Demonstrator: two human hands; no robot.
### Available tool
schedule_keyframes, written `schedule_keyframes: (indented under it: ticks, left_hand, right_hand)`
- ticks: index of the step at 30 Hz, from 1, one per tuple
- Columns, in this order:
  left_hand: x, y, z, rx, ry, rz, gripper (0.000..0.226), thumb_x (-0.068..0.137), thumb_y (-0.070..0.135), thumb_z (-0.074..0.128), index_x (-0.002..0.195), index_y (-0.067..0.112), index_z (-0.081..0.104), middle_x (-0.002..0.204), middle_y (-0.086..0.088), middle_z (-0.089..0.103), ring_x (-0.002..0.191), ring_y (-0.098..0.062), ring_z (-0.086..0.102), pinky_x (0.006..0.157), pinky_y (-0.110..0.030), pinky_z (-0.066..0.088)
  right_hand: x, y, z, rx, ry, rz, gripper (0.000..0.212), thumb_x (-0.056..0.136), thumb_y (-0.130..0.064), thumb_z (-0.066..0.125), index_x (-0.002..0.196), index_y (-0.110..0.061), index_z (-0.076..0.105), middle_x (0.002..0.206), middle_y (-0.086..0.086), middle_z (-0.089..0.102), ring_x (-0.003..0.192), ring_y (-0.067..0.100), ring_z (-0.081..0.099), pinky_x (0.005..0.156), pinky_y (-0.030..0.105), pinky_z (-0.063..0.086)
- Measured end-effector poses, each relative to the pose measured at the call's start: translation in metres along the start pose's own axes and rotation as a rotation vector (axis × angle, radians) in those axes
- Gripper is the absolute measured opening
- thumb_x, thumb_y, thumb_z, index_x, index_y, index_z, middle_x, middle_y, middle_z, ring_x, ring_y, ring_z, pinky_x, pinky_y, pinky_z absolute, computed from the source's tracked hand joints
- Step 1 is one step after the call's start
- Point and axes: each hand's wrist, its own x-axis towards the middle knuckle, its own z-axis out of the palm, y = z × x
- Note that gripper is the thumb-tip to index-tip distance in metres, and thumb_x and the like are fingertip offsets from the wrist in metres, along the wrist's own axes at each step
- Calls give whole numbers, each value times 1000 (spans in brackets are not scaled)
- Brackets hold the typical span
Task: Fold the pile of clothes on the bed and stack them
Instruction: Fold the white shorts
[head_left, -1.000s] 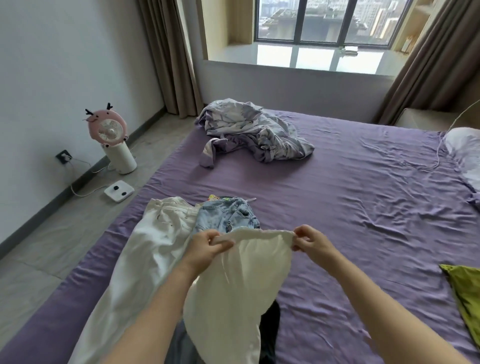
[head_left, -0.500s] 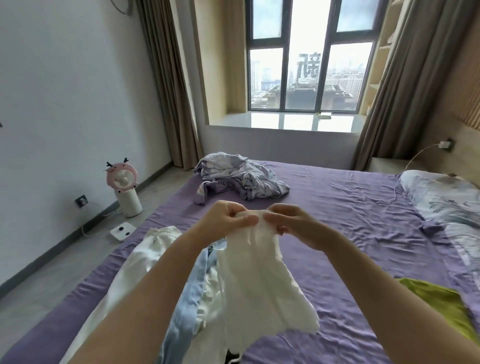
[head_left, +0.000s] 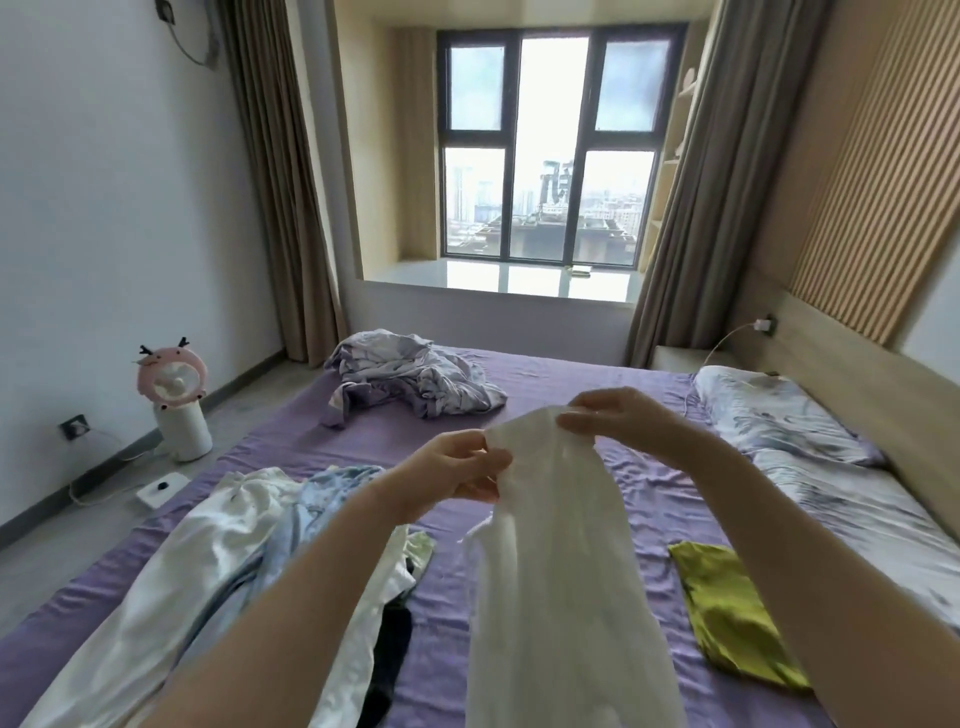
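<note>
Now the white garment (head_left: 561, 571) is up off the bed (head_left: 597, 488), hanging long and narrow in front of the person. A moment ago its top edge was stretched wide between the two hands; since then they came together and have drawn a little apart again, the right one higher. The left hand (head_left: 457, 475) pinches the top edge at its near corner, and the right hand (head_left: 618, 415) pinches the same edge just beside it, both grips closed on the cloth. I would say the piece has been doubled lengthwise, so the first fold looks made and it still wants folding across. The pile (head_left: 249, 561) of white, pale blue and dark clothes lies unfolded by the left arm, and a green garment (head_left: 727, 608) lies flat to the right, so most of the work seems ahead.
</note>
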Motion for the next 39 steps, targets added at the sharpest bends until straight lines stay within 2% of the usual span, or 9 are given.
schedule_keyframes:
  ticks: [6,10,18,22,27,30,33,37,39]
  left_hand:
    - [17,8,45,-29,-109,52,20,89,16,60,107,8,66,93,-10,68,84,-19,67,82,-33,57]
    - [17,-5,47,14,-131,27,10,92,17,60,86,10,62,76,-4,64,72,-16,64,74,-29,58]
    - [3,-72,22,223,-343,-139,24,90,35,63,76,16,58,67,5,55,65,-10,51,64,-19,41]
    - [-9,-105,8,205,-468,-247,46,72,43,76,103,10,66,92,3,63,88,-8,58,84,-29,46]
    - [-20,-127,7,160,-671,-309,50,77,18,78,122,32,60,93,9,66,90,-5,61,85,-21,48]
    - [-18,-136,20,119,-610,-237,37,87,10,69,120,26,66,84,-4,60,82,-9,56,80,-18,48]
    - [-11,-139,41,66,-543,-202,21,91,13,63,106,22,73,97,7,73,90,-2,64,75,-14,48]
    - [8,-149,78,36,-414,-264,11,82,35,69,76,31,77,66,15,64,60,2,53,56,-14,42]
    - [20,-165,98,46,-349,-309,25,73,48,72,64,25,72,57,14,51,52,-2,42,49,-16,35]
  right_hand:
    - [-35,13,17,-2,-33,117,54,65,-61,68,113,-37,66,108,-10,69,101,6,63,91,25,50]
    - [-51,29,35,226,82,220,28,66,-45,82,78,-21,75,73,-5,70,68,8,64,62,22,51]
    - [-68,38,68,517,217,282,21,78,-34,71,83,-14,69,75,6,61,64,15,58,57,27,50]
    - [-88,58,73,464,250,394,44,76,-38,71,98,0,66,83,10,66,73,20,61,66,33,51]
    - [-111,85,80,376,274,486,26,77,-42,69,74,-17,69,69,-6,62,67,7,55,61,22,45]
    - [-120,102,78,325,249,511,35,81,-44,71,63,-21,50,61,-9,41,60,4,38,52,15,33]
    - [-128,119,70,348,238,524,30,78,-43,72,64,-22,55,63,-9,43,62,4,40,54,14,36]
    - [-131,148,63,334,176,526,38,80,-40,74,71,-9,54,72,1,38,68,12,37,59,21,32]
    - [-134,172,64,307,129,545,36,83,-36,71,72,-6,55,72,2,39,69,13,37,61,24,31]
